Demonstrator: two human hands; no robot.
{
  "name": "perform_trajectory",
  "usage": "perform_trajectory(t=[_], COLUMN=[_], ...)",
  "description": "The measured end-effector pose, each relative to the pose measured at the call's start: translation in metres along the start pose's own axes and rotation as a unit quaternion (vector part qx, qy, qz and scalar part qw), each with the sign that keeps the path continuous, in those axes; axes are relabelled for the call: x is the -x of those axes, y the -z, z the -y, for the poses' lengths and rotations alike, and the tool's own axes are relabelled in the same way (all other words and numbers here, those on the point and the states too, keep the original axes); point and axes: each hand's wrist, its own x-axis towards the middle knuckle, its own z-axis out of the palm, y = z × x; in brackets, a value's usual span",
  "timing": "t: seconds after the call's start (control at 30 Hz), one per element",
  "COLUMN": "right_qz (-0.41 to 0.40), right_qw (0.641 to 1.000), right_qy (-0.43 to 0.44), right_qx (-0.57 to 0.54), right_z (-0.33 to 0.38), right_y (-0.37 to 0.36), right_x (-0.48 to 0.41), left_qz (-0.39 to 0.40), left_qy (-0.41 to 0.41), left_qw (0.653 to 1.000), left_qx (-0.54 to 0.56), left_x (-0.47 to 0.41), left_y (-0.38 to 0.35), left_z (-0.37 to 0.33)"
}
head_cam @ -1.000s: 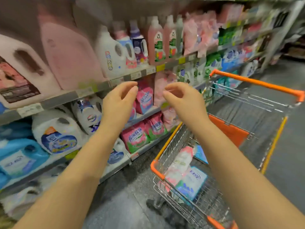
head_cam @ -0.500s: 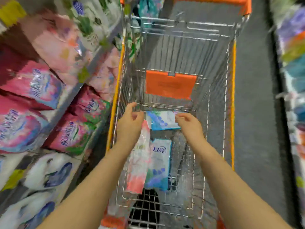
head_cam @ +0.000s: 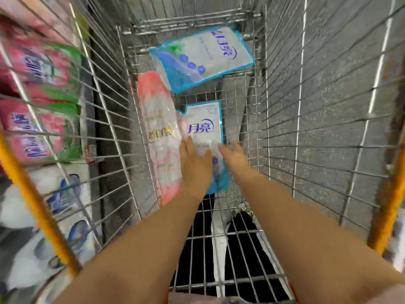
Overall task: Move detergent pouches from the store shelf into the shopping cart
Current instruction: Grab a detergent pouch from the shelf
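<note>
Both hands reach down into the shopping cart [head_cam: 317,132], side by side but not touching. The left hand [head_cam: 195,166] lies palm down with straight fingers on the near blue-and-white pouch [head_cam: 206,126]. The right hand [head_cam: 235,155] stretches out just beside it at that pouch's right edge, fingers also extended; neither hand is curled round anything, though whether the right fingertips touch the pouch or the wire floor I cannot tell.

Three detergent pouches lie on the cart's wire bottom. The near blue-and-white one lies flat under the left hand. A long pink pouch [head_cam: 157,128] runs along the left side of the cart floor, its edge overlapping the near blue pouch. A second blue pouch [head_cam: 203,58] lies tilted at the far end of the cart, close to the end wall and apart from the hands.

Through the left wire wall, past the orange rim [head_cam: 32,194], blurred pink-and-green pouches [head_cam: 43,71] sit on the store shelf, with white bottles [head_cam: 19,207] lower down.
</note>
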Motion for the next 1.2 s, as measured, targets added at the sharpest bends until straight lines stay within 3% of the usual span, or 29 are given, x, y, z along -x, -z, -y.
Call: perform_trajectory(t=[0.17,0.3,0.47,0.67,0.8,1.03,1.2], right_qz=[-0.008,0.049,0.019,-0.035,-0.052,-0.058,-0.024], right_qw=[1.0,0.998,0.99,0.977,0.97,0.944,0.927], right_qy=[-0.004,-0.008,0.112,0.191,0.221,0.323,0.374], right_qx=[-0.02,-0.025,0.082,0.089,0.081,0.039,-0.017], right_z=[-0.018,-0.018,-0.001,0.018,0.043,0.086,0.099], right_y=[-0.024,-0.023,-0.021,-0.002,0.037,0.077,0.097], right_x=[-0.014,-0.02,0.0,0.042,0.067,0.133,0.184], left_qz=[0.021,0.012,-0.011,-0.028,0.087,0.106,0.076], left_qy=[-0.059,-0.048,-0.025,0.038,0.072,-0.011,-0.107], left_qw=[0.987,0.991,0.997,0.991,0.98,0.919,0.903], left_qx=[-0.149,-0.123,-0.075,0.126,0.165,0.379,0.41], left_x=[0.003,0.004,0.007,0.003,0.008,0.038,0.075], left_y=[-0.017,-0.016,-0.014,-0.007,-0.007,0.018,0.048], left_z=[0.027,0.023,0.012,-0.006,-0.034,-0.093,-0.125])
